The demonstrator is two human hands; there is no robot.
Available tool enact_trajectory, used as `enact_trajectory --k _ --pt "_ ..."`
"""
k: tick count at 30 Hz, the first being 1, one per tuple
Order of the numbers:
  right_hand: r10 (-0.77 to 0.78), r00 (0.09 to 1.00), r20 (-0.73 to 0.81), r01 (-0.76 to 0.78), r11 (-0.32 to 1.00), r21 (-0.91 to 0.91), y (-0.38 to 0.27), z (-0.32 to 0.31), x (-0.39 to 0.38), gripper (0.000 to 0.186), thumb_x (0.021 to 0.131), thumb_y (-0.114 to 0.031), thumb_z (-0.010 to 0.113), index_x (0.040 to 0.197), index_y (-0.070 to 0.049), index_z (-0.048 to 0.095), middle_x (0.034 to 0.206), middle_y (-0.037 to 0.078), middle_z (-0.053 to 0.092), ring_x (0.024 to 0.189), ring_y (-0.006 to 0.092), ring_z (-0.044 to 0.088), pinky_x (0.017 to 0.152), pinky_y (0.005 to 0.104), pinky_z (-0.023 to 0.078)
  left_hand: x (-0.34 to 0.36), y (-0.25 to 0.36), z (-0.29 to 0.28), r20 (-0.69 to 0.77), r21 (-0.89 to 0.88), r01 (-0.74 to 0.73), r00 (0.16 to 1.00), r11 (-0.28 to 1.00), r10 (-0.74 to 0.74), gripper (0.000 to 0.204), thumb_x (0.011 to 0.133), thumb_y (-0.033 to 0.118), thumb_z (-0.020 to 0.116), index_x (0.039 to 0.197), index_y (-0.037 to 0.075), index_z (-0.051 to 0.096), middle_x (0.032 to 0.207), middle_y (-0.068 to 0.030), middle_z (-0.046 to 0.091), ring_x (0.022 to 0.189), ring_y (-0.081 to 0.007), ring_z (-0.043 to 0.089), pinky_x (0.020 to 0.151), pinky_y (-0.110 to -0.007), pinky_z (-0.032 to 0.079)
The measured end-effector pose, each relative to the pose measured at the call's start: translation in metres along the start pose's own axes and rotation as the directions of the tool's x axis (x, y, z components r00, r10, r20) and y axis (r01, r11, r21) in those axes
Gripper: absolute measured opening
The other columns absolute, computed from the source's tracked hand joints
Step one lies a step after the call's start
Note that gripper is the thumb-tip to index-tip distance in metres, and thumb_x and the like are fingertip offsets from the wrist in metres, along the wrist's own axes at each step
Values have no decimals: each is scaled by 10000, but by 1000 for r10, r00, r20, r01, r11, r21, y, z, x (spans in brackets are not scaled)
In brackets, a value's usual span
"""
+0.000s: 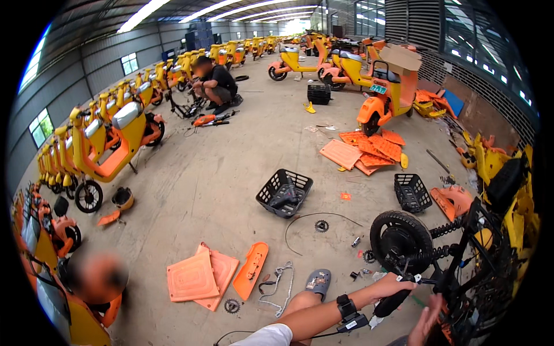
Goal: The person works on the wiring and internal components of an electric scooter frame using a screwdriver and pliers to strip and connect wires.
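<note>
While a numberplate (378,90) shows print, left fingers (405,284) grip something black (393,302), right fingers (433,305) extend.

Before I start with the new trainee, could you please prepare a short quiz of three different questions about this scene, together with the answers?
1. What lies inside the black basket near the middle of the picture?
2. True or false: the person's left hand is reaching into that basket.
3. Which thing lies just to the right of the two overlapping orange panels?
a) a blue bucket
b) a long orange cover
c) a yellow helmet

Key:
1. A dark tool, apparently a power drill.
2. False; it is beside the black-tyred wheel.
3. b
</note>
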State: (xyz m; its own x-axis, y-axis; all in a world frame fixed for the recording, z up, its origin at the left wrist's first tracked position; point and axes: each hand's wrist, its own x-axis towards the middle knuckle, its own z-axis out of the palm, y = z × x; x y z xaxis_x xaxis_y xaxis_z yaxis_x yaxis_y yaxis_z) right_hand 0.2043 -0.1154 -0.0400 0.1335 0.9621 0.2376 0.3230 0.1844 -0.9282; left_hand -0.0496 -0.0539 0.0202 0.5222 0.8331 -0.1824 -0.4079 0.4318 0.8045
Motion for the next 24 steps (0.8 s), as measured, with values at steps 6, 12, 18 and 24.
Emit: enact_trajectory --k 6,12,18,24 --pt "350 832 431 -528 737 421 75 27 -28 337 972 -160 530 1264 8 542 1145 118 624 970 235 643 840 334 509 24 -18 -8 20 -151 273 962 950 -273 448 858 389 708 1012 -20 607 876 -92 653 648 -174 661 541 -304 593" --pt "295 837 461 -384 917 109 5 33 -23 310 1004 -261 478 1173 -25 588 1015 78 630 943 175 592 856 293 464 40 -25 5 10 -306 291 953 906 -303 453 883 384 684 1059 -15 562 885 -103 645 636 -221 682 547 -328 603" --pt "371 865 338 -466 844 266 -1 13 -33 351 992 -332 502 1150 -27 579 961 32 602 876 133 544 758 253 423 57 -40 18 94 -289 413 910 863 -404 457 895 393 671 1090 -5 560 943 -100 640 644 -244 687 557 -350 610" --pt "576 770 274 -637 718 280 28 -24 -41 511 969 -401 536 1335 -57 442 1206 94 564 1030 222 560 875 328 469 59 -48 29 139 -241 345 937 907 -319 445 911 384 648 1108 -9 578 955 -121 667 640 -235 683 568 -314 593"
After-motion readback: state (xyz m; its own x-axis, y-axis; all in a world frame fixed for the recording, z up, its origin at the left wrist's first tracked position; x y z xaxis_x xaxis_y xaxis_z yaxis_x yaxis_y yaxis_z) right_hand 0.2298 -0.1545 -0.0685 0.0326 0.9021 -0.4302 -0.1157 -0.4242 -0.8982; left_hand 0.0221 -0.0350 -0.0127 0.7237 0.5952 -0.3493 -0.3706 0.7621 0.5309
